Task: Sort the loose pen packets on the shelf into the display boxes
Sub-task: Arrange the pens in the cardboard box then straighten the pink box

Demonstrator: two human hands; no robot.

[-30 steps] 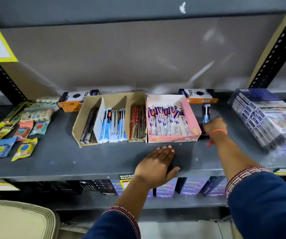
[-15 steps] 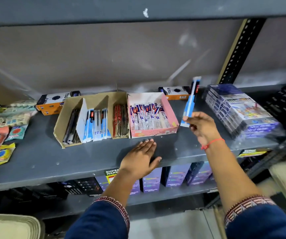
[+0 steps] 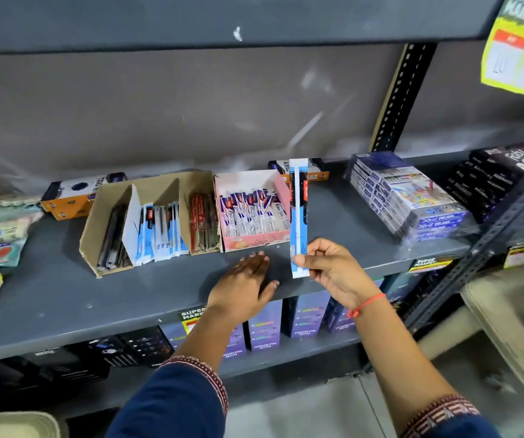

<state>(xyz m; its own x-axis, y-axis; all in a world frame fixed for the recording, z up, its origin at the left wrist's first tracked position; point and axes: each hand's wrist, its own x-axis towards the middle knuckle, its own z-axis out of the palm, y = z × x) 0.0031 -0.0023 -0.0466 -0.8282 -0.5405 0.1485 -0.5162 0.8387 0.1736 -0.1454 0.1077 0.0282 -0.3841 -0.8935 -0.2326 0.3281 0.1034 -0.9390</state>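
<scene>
The matching blue-and-white packets stand in the middle slot of the brown cardboard divided display box (image 3: 147, 222), so the held one should likely travel left over the pink cardboard box (image 3: 251, 213). The left hand (image 3: 245, 286) lies flat and open on the grey metal shelf (image 3: 65, 298), holding nothing. The right hand (image 3: 333, 267) pinches the upright blue-and-white pen packet (image 3: 298, 213) by its lower end; open air above both boxes leaves room.

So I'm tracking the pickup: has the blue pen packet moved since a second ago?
Yes. The packet was lying on the shelf right of the pink box; now the right hand holds it upright before that box.
</scene>
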